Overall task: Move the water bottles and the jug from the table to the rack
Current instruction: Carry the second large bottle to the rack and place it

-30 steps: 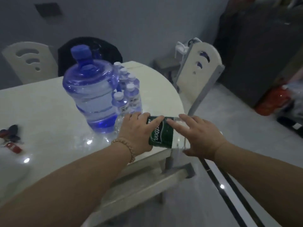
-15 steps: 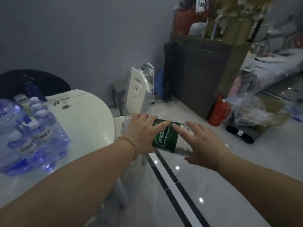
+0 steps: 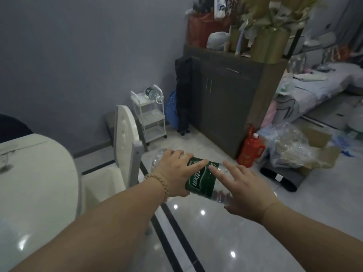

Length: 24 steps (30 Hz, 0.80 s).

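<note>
Two bottles counted: one green-labelled bottle (image 3: 202, 178) carried in the air over the floor (image 3: 206, 242), one second bottle (image 3: 153, 93) lying on its side on the top tier of the white rack (image 3: 150, 116) by the wall. Two hands in view.

Carried bottle is held horizontally, long axis running left-right and slightly down to the right; which end carries the cap cannot be told. Left hand (image 3: 175, 173), with a bead bracelet (image 3: 160, 184) at the wrist, is wrapped around the bottle's left part. Right hand (image 3: 245, 188) is pressed against the right part with fingers spread flat, supporting rather than fully curled round.

Versus 0.5 s ago: grip unchanged; view swung further right, so the jug and small bottles are no longer framed and only the right end of the worktop (image 3: 35, 173) is seen at left. Chair (image 3: 125, 150) stands just beside that edge. Rack and dark cabinet (image 3: 225, 107) now appear closer.
</note>
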Available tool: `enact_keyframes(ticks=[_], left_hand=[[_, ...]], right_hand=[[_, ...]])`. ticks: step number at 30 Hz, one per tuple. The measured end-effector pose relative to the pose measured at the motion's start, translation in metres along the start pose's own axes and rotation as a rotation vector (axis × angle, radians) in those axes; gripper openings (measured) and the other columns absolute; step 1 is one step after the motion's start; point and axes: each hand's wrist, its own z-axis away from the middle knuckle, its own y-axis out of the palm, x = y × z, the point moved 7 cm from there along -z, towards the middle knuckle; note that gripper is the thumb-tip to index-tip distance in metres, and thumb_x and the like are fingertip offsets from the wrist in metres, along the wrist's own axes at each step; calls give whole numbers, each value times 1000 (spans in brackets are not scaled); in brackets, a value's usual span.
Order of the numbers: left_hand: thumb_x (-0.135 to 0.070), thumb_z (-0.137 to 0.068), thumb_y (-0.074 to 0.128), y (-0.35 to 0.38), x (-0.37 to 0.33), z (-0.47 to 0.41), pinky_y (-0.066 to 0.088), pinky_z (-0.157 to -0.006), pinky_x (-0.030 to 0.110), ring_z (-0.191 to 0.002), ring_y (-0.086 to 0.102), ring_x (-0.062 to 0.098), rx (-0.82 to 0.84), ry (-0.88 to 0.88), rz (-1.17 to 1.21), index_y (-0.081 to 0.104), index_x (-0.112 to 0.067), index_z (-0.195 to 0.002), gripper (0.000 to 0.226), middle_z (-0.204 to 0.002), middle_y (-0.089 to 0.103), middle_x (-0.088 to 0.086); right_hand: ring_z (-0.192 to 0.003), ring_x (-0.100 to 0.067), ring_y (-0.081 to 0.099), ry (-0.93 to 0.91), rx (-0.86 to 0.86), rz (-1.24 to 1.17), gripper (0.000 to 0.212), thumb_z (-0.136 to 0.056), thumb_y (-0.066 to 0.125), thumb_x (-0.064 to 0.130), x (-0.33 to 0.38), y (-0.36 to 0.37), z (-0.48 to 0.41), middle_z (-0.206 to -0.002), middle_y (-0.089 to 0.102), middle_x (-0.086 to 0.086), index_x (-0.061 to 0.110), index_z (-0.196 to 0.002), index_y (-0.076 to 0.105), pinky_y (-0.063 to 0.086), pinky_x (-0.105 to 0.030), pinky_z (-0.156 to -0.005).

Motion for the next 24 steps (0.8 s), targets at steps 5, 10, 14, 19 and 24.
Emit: enact_keyframes(ticks=[5, 10, 14, 19, 24], left_hand=[[-65, -61, 65, 7, 42, -95, 36, -91, 46, -110, 47, 30, 14, 23, -39, 13, -39, -137, 96, -127, 49, 7], [-65, -62, 66, 30, 98, -179, 35, -92, 47, -114, 46, 30, 27, -25, -76, 12, -39, -136, 95, -130, 47, 7], [-64, -62, 66, 61, 152, -233, 35, -92, 47, -113, 46, 29, 51, -147, -84, 15, -38, -137, 95, -129, 48, 7], [-63, -60, 69, 92, 217, -271, 35, -95, 50, -114, 47, 31, 122, -288, -78, 16, -37, -137, 98, -130, 48, 8], [-65, -58, 70, 125, 297, -294, 36, -91, 49, -110, 49, 31, 177, -372, -80, 16, -37, -137, 100, -125, 52, 9]], right_hand=[[-120, -30, 42, 32, -3, -2, 116, -68, 69, 54, -67, -5, -73, -148, 28, -9, 41, -143, -19, 45, -41, -91], [-122, -30, 41, -31, -16, 1, 117, -66, 68, 57, -129, 0, -168, -149, 26, -8, 41, -142, -20, 44, -41, -92], [-123, -28, 38, -160, -30, -17, 117, -67, 67, 53, -170, 12, -261, -149, 24, -5, 43, -139, -25, 43, -40, -94], [-128, -29, 33, -321, -20, -43, 116, -71, 68, 53, -191, 19, -363, -152, 18, -7, 43, -138, -26, 40, -42, -99], [-132, -31, 29, -421, -4, -77, 116, -71, 68, 54, -185, 32, -465, -154, 15, -8, 44, -137, -28, 38, -43, -102]])
